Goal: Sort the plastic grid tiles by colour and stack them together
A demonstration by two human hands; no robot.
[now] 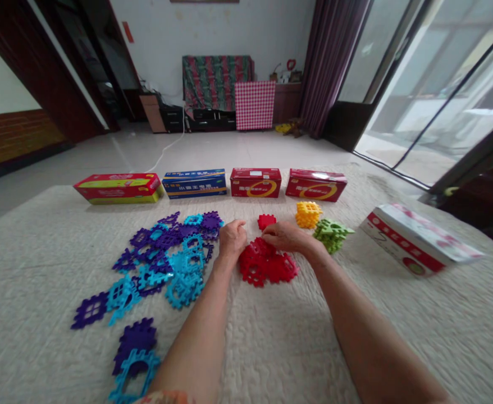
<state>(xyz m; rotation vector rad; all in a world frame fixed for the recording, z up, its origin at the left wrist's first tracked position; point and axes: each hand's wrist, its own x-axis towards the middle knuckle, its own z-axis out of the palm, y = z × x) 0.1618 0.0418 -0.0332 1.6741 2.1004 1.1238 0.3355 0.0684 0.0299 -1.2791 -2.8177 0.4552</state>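
My left hand (232,238) is curled closed between the blue and red pieces; whatever its fingers may hold is hidden. With bent fingers, my right hand (286,235) grips a red toothed plastic building piece at the top of a loose red pile (267,266). Just beyond that hand lies a small red stack (266,221). To its right stand a yellow stack of toothed pieces (307,214) and a light green stack (331,234). Left of my left hand, purple pieces (168,238) and light blue pieces (185,275) are spread in a mixed heap.
Along the far side of the quilted cover (272,331) stand a red-and-yellow box (120,188), a blue box (195,184) and two red boxes (255,183). A white-and-red box (419,238) sits at right. Near my left forearm lie a purple piece (135,339) and a light blue ring-shaped piece (124,376).
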